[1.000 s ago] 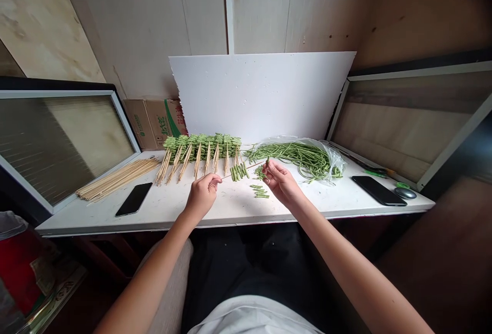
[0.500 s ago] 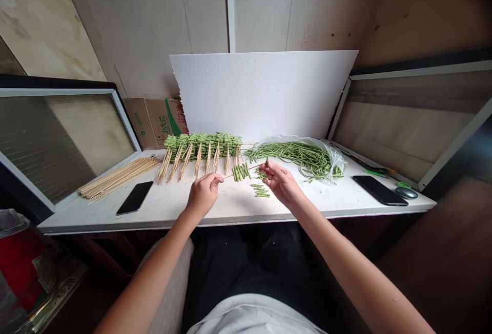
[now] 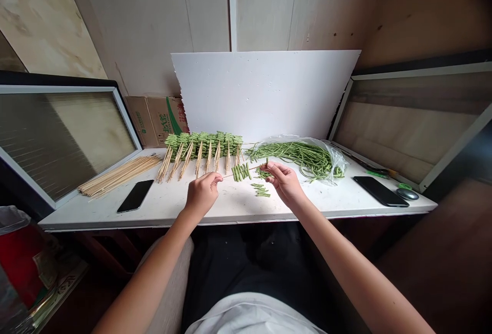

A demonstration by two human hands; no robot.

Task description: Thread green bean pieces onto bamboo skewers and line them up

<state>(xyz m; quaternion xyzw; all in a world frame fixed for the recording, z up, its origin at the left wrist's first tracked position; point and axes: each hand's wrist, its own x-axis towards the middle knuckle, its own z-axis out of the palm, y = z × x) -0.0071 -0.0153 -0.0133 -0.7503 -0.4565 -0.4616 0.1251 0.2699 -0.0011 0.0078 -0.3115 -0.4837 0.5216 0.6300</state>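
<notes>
My left hand (image 3: pixel 203 190) is closed around one end of a thin wooden skewer (image 3: pixel 228 175). Several short green bean pieces (image 3: pixel 241 172) are threaded side by side along it. At the skewer's other end, my right hand (image 3: pixel 283 181) pinches a single cut bean piece (image 3: pixel 267 161) between thumb and fingertips. Whether the tip has entered that piece is too small to tell. Beneath and beside the right hand lie loose cut bean pieces (image 3: pixel 260 189) on the white table (image 3: pixel 215 216).
Stacked bean skewers (image 3: pixel 203 145) line the back, their sticks pointing forward. Bare skewers (image 3: pixel 119 174) and a phone (image 3: pixel 135 196) lie left. Long beans (image 3: pixel 303 157) in a plastic bag sit back right, near another phone (image 3: pixel 380 191) and a rounded grey object (image 3: pixel 407 193).
Both hands stay almost where they were. The bean piece in my right hand still meets the skewer's far end, and the view has shifted very slightly.
</notes>
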